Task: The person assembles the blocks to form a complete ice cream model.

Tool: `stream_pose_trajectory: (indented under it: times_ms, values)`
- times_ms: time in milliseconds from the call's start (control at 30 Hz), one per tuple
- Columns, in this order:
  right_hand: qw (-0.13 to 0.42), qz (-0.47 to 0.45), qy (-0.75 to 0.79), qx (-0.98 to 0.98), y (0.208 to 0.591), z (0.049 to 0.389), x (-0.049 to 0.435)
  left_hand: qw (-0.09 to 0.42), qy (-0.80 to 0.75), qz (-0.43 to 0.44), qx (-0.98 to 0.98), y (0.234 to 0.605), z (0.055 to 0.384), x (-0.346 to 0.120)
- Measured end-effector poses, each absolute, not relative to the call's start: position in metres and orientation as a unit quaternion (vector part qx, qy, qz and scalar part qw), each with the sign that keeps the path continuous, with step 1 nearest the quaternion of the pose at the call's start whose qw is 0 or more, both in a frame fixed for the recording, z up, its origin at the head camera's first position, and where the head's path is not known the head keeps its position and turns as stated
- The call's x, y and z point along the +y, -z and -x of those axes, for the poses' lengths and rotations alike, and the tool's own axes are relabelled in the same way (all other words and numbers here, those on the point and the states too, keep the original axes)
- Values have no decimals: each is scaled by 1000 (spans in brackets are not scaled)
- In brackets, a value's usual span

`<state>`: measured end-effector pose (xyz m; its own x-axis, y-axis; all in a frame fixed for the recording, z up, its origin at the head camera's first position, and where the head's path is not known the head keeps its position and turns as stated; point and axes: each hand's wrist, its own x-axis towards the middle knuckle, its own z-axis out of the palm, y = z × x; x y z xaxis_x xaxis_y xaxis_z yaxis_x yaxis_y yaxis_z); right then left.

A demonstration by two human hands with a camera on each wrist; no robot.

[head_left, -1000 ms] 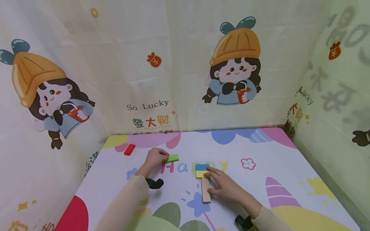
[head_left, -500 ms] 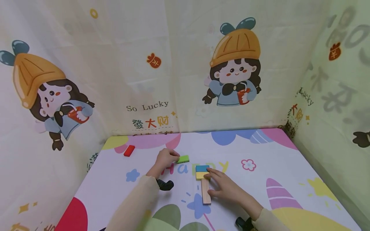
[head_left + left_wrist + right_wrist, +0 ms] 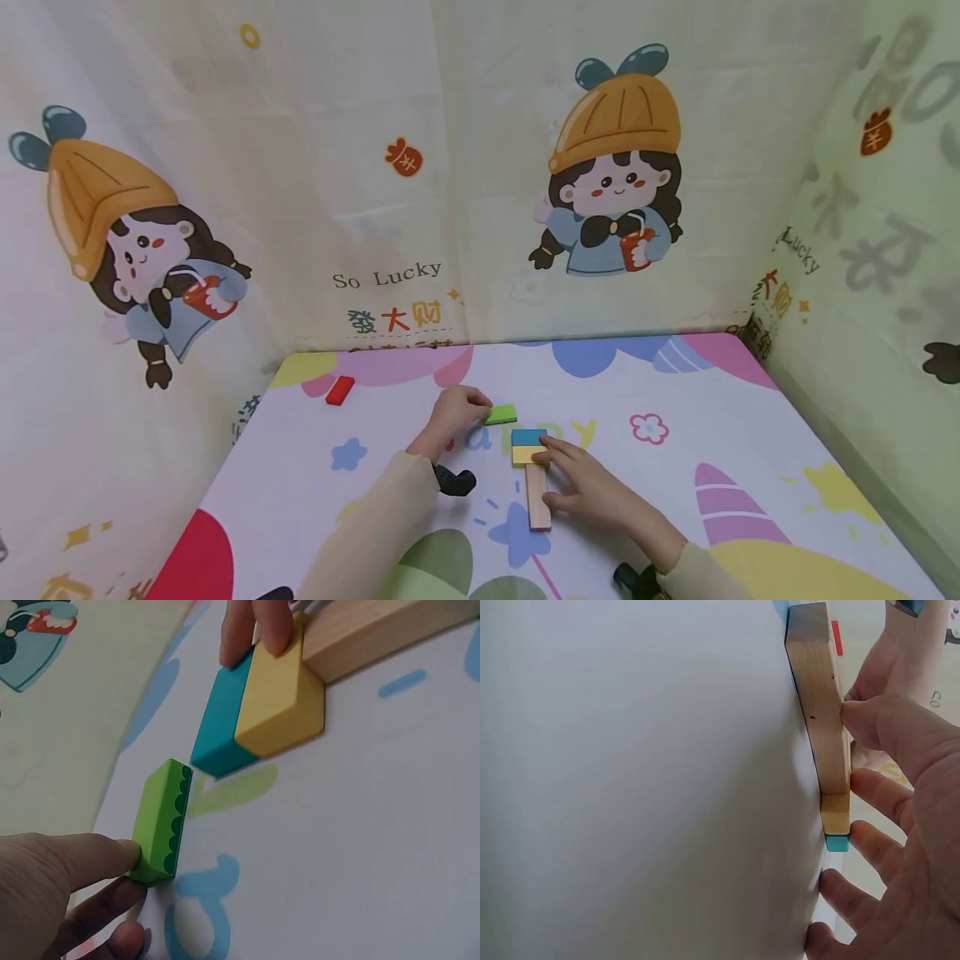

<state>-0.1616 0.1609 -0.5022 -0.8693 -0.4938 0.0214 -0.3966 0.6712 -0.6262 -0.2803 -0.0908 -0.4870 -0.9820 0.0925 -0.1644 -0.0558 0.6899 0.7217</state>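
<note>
- First, nearest the wearer, a white tabletop (image 3: 720, 408) printed with bright shapes spreads under both grips; green leaf forms (image 3: 438, 557) lie below the left hand (image 3: 456, 414), a large yellow patch (image 3: 802, 571) below and right of the right hand (image 3: 588, 481).
- Against the right thumb lies a plain wooden block (image 3: 537, 498); its far end meets a yellow block (image 3: 523, 456), and a blue block (image 3: 528, 437) sits flush along the yellow one's far side. The right hand's digits are spread apart, touching this row without clamping it.
- Beyond the row and left of the right hand, the left fingertips pinch the left end of a green block (image 3: 503, 413), which is near the blue one but apart from it.
- Farther out, left of that pinch, a red block (image 3: 341, 390) lies near the back edge.
- Behind both grips rises a cream cloth backdrop (image 3: 487, 100) with two cartoon figures and "So Lucky" lettering.
- Only the right wrist view gives the small dark specks (image 3: 812, 718) on the wooden block's side; the left wrist view alone makes clear the scalloped edge (image 3: 180, 814) beside the left grip.
</note>
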Motion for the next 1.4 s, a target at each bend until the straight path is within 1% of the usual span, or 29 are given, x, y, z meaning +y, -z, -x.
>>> stream_pose_trajectory:
  times_ms: [300,567,833,1133,1400]
  values:
    - [64,256,323,909,503,162,161,99,-390,-31,915,486,277,-69]
    - [76,249,331,907,501,161,160,95,-382,-62,917,489,272,-59]
    - [52,262,326,907,501,159,161,95,-370,-102,918,488,266,-50]
    - [64,254,332,906,500,159,162,92,-362,-105,922,484,266,-50]
    - [71,245,330,909,501,160,162,110,-377,-114,912,484,266,-51]
